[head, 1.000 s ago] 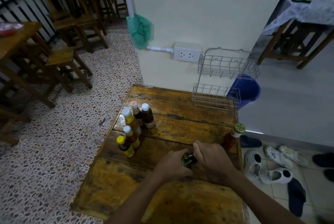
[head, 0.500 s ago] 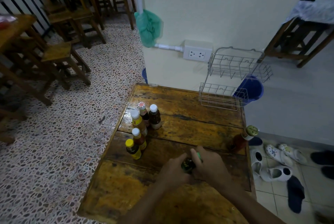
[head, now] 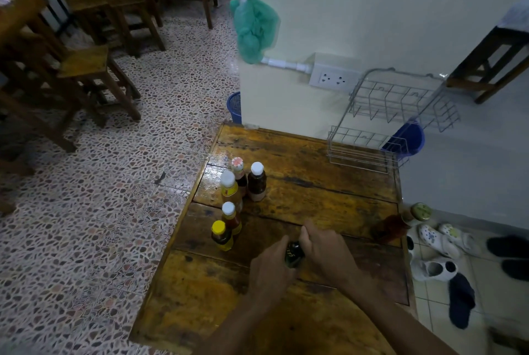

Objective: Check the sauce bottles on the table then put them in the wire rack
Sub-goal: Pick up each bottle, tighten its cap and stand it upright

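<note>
A small dark bottle [head: 293, 254] is clasped between my left hand [head: 270, 270] and my right hand [head: 325, 251] above the middle of the wooden table [head: 315, 194]. Most of it is hidden by my fingers. Left of my hands stands a cluster of several sauce bottles: a yellow-capped one [head: 221, 235], a white-capped red one [head: 230, 217], a taller yellow-labelled one [head: 230, 188], a pink-capped one [head: 239, 171] and a dark white-capped one [head: 256, 181]. A reddish bottle with a gold lid [head: 400, 223] stands at the table's right edge. The two-tier wire rack [head: 395, 119] sits at the far right corner, holding nothing.
A pale wall with a power socket [head: 333, 78] and a green bag [head: 254, 26] rises behind the table. A blue bucket [head: 408, 137] stands behind the rack. Shoes [head: 438, 243] lie on the floor to the right; wooden stools [head: 88, 68] stand to the left.
My head has turned, so the scene shifts right in the frame. Both hands stay closed around the small dark bottle at the same spot; my right hand covers its top more.
</note>
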